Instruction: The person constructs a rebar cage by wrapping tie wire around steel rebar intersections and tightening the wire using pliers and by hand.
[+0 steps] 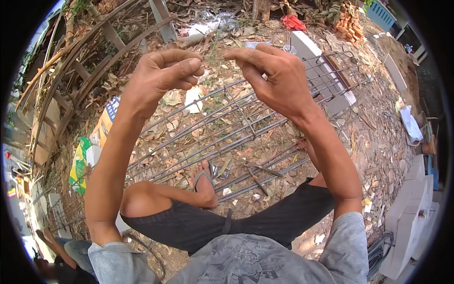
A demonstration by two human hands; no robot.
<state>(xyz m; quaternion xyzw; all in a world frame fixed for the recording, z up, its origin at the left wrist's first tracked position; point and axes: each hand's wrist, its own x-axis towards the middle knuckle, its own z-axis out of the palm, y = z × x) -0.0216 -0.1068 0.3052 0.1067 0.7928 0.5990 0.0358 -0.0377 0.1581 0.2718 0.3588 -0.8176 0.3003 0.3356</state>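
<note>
Both hands are raised in front of me above a long steel rebar cage (213,120) lying across the ground. My left hand (170,71) is closed, its thumb pressed against the curled fingers; whatever they hold, if anything, is too small to name. Facing it across a small gap, my right hand (279,78) has its index finger reaching left and the thumb bent close beneath it. I cannot make out anything in that pinch. By my sandalled foot (204,182), a dark pincer-like tool (257,177) rests with its handles apart on the bars.
A pale block (324,71) supports the cage's far end. Bent wooden lengths (101,52) stand at left, beside a green-yellow bag (81,165). Pale slabs (411,213) and coiled cable (380,253) lie at right. Another person (71,258) is at lower left.
</note>
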